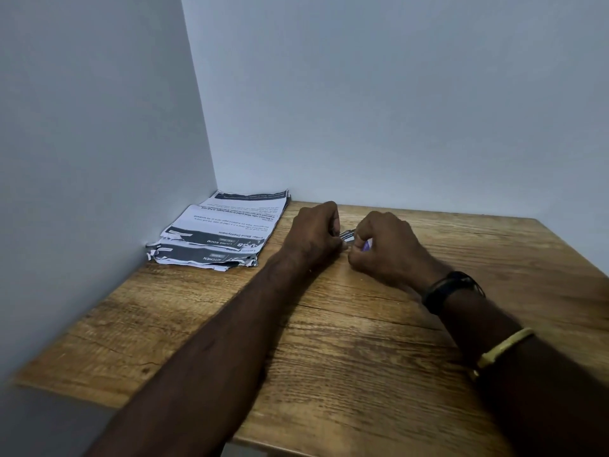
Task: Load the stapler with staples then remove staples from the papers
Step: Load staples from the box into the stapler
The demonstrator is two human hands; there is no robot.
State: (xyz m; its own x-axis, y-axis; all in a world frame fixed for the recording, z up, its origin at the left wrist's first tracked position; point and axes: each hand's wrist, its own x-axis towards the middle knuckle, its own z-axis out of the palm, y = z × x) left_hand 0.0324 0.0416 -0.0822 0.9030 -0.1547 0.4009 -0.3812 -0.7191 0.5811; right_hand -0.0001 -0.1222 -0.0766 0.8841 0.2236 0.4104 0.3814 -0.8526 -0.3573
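My left hand (314,234) and my right hand (384,249) rest close together on the wooden table (346,341), near its far edge. Between them shows a small stapler (348,235): a shiny metal part at the fingertips and a bit of purple plastic inside my right fist. Both hands are curled around it, and most of it is hidden. No loose staples can be made out. A stack of printed papers (227,230) with ragged, torn corners lies in the far left corner of the table, apart from my hands.
Grey walls close in the table at the back and on the left. A black band and a yellow bangle sit on my right wrist. The table's near edge runs diagonally across the bottom of the view.
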